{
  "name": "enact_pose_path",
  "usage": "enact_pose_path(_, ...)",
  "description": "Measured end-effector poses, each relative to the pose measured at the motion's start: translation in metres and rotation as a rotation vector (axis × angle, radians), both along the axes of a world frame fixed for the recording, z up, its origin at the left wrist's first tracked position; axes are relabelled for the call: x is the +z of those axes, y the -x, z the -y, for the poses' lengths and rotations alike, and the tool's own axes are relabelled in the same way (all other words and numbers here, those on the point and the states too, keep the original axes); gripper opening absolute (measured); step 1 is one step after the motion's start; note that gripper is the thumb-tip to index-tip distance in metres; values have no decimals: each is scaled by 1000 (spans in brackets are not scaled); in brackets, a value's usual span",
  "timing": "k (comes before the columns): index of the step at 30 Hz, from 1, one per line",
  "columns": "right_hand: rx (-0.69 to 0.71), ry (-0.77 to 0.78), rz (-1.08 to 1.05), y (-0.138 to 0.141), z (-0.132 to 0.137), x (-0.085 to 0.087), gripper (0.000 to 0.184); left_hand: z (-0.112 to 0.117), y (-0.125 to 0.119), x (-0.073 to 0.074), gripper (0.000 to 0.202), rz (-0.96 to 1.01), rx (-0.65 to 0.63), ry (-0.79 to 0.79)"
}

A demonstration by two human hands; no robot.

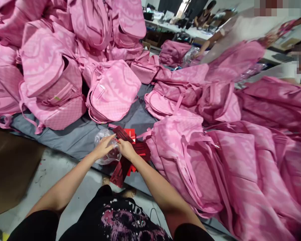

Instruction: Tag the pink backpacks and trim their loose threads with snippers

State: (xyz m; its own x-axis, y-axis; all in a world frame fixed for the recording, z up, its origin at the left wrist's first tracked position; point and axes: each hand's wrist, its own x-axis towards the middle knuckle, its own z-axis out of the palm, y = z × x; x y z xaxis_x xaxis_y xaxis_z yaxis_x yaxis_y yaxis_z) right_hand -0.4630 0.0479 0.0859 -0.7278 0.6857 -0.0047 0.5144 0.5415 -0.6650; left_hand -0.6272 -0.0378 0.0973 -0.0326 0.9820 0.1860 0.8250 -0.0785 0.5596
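My left hand (104, 147) is over a crumpled clear plastic bag (112, 155), its thumb and fingers apart. Close beside it, my right hand (126, 149) has its fingers closed in a pinch. A small red piece (117, 140) shows at the right fingertips, too small to name. Under and around the right hand lie dark red flat strips (120, 172) and bright red cards (130, 134), spread in a loose pile. Just right of them, a pink backpack (178, 150) lies on the grey cloth.
Pink backpacks (52, 73) are heaped at the left and back. More pink bags (253, 160) cover the right side. Grey cloth (72, 140) covers the table. A brown panel (12, 167) stands at the left. Other people, one with an outstretched arm (213, 40), are at the back.
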Motion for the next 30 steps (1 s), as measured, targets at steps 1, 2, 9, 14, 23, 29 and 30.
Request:
enact_pose_path(1,5,6,-6,6,-2,-5,16,0,4,-7,51,-12,9,-1)
enact_pose_path(2,5,11,-17,10,-5,-8,17,-1,9,-13,47,-27,28,-8)
enact_pose_path(9,-170,37,-221,6,-32,-14,33,-43,74,5,35,-158,415,-231)
enact_pose_path(14,-205,12,-449,-7,-41,6,28,-51,126,47,35,-273,566,-329)
enact_pose_path(23,-297,291,-630,7,-57,-43,12,31,161,13,49,-507,466,206)
enact_pose_path(29,-586,664,-659,2,-71,-100,27,28,79,59,72,-577,374,-42)
enact_pose_path(30,-605,709,-667,2,-73,-104,27,20,56,59,62,-477,284,-97)
